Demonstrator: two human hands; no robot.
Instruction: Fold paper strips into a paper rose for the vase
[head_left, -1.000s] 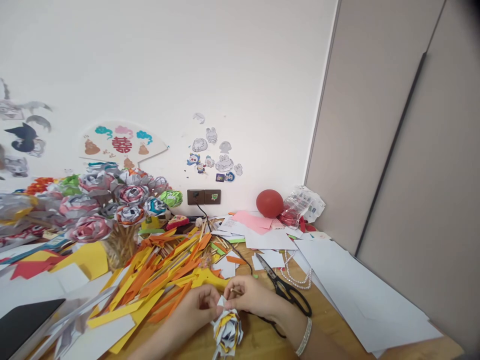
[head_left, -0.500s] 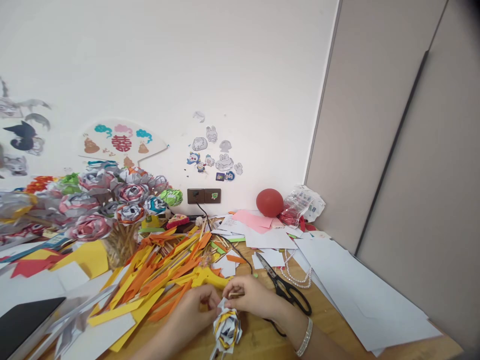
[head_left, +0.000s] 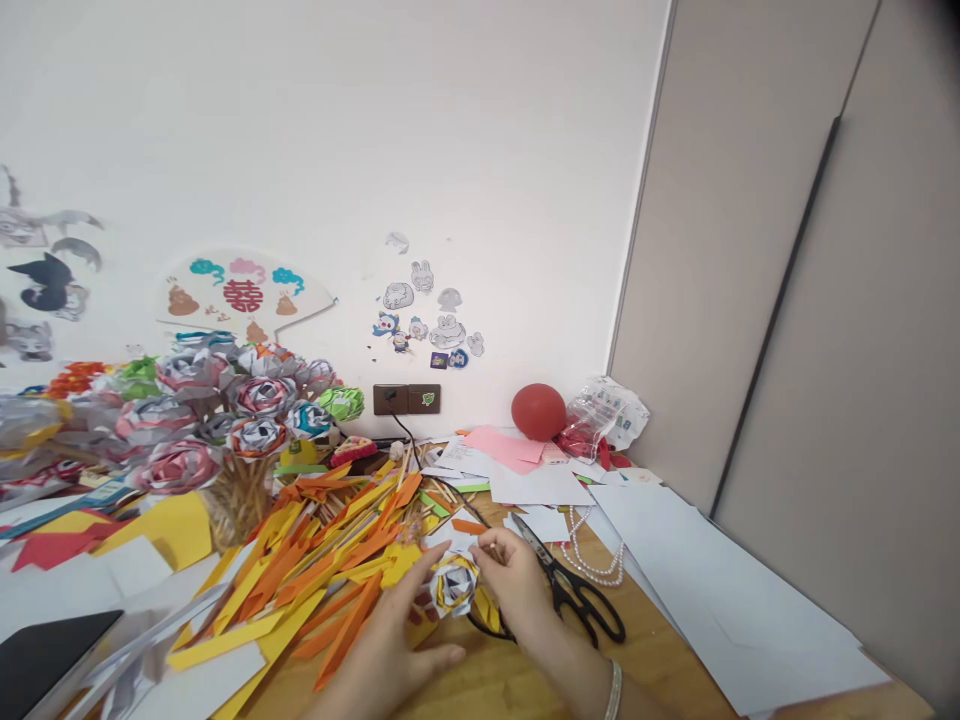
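Note:
A folded paper flower (head_left: 454,585) in white, grey and yellow faces up between my two hands, just above the table. Its right edge is pinched by the bent fingers of my right hand (head_left: 517,585). My left hand (head_left: 401,635) lies along the flower's left side, thumb and fingers spread apart, with the fingertips close to its rim. Whether they touch it I cannot tell. Below the flower's right side shows a yellow paper piece (head_left: 487,610). Black-handled scissors (head_left: 574,590) lie right of my right hand.
Orange and yellow paper strips (head_left: 330,540) cover the table's left half. Behind them stands a bunch of paper flowers (head_left: 262,395). White sheets (head_left: 697,570) lie at right, near a pearl string (head_left: 592,575) and a red balloon (head_left: 538,411). A black cable (head_left: 409,430) runs from the wall socket.
The flower has moved up, away from me, and its face has turned more toward me. My left hand has gone from a pinch to spread fingers. My right hand has shifted slightly right.

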